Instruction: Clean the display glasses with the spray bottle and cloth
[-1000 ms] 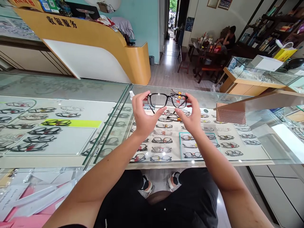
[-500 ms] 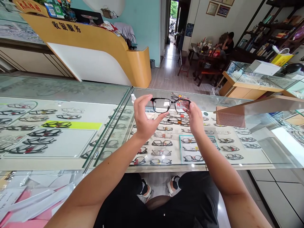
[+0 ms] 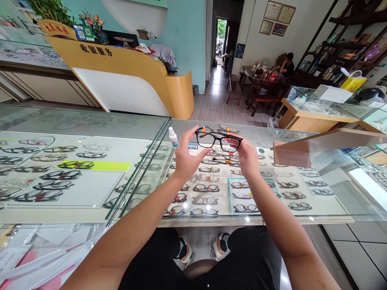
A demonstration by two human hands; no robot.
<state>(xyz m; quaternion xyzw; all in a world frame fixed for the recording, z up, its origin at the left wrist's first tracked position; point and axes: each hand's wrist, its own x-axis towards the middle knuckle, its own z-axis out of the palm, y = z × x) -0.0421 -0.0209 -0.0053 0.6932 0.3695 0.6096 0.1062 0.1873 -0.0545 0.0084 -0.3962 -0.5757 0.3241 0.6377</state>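
A pair of black-framed eyeglasses (image 3: 215,140) is held up above the glass counter, between my two hands. My left hand (image 3: 188,155) grips the frame at its left end, thumb stretched toward the lower rim. At the right end, my right hand (image 3: 248,156) pinches the frame; some of its fingers are behind the lens. The temples point away from me, partly hidden. Just beyond my left hand stands a small white dropper-type bottle (image 3: 173,137) with a blue label. More eyeglasses (image 3: 229,129) lie on the counter behind the held pair.
Beneath the counter's glass top (image 3: 145,121) lie rows of eyeglasses (image 3: 206,188). A wooden board (image 3: 326,141) stands at the right. Papers (image 3: 39,262) lie at the lower left. Across the room are a cashier desk (image 3: 121,68) and a seated person (image 3: 286,66) by a dark table.
The eyeglasses have tilted, so the lenses now angle and the right end sits lower. The view has tipped upward slightly, and the white bottle shows more fully beside my left hand.
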